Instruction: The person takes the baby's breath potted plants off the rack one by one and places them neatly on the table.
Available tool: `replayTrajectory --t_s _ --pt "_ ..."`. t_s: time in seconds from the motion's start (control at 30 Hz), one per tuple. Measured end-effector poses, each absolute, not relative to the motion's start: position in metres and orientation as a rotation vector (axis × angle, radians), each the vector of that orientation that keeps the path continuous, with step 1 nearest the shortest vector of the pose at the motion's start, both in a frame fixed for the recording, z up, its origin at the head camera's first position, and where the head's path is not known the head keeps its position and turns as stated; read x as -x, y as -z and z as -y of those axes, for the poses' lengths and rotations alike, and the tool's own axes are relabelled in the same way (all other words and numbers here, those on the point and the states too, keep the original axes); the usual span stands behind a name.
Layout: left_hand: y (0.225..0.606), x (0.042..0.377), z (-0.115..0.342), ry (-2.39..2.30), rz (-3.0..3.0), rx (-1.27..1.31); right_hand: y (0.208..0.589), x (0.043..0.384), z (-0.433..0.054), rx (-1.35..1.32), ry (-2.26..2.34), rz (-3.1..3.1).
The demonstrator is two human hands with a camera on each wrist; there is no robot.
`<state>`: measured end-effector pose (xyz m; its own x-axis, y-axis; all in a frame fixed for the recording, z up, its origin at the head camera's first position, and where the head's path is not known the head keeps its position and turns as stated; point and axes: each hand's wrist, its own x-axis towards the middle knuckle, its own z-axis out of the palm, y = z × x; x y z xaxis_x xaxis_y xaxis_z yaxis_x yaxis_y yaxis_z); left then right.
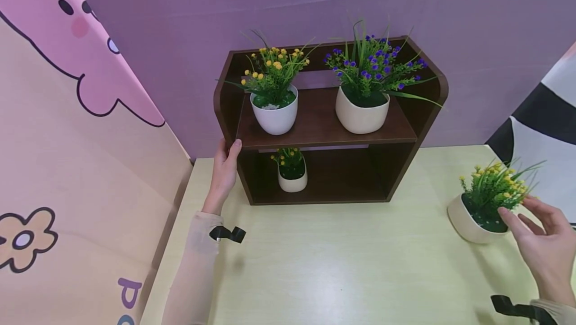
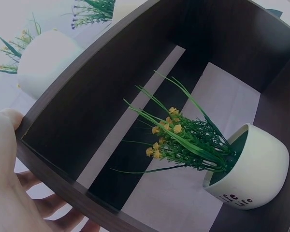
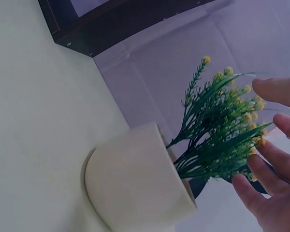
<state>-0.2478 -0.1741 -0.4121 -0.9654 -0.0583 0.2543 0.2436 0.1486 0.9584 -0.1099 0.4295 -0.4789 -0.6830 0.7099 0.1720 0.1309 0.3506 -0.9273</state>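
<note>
A dark brown two-tier wooden shelf stands against the purple backdrop. My left hand grips its left side panel, the thumb on the front edge and the fingers behind. On the right of the table stands a cream pot with yellow flowers. My right hand is beside that pot, fingers spread and slightly bent near the flowers. In the right wrist view, the fingertips are by the blooms and apart from the pot wall.
The upper tier bears a white pot with yellow flowers and a cream pot with purple flowers. A small pot with yellow flowers sits in the lower tier at left. A printed panel borders the table's left side.
</note>
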Motion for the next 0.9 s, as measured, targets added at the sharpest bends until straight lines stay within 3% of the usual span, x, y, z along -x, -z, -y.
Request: replayTrajectory --t_s 0.7,0.9 --pt "0.412 0.246 0.174 1.903 2.189 0.167 0.449 0.117 -0.401 0.27 -1.619 1.731" --pt "0.412 0.248 0.174 1.898 2.184 0.174 0.445 0.118 -0.392 0.274 -1.611 1.782"
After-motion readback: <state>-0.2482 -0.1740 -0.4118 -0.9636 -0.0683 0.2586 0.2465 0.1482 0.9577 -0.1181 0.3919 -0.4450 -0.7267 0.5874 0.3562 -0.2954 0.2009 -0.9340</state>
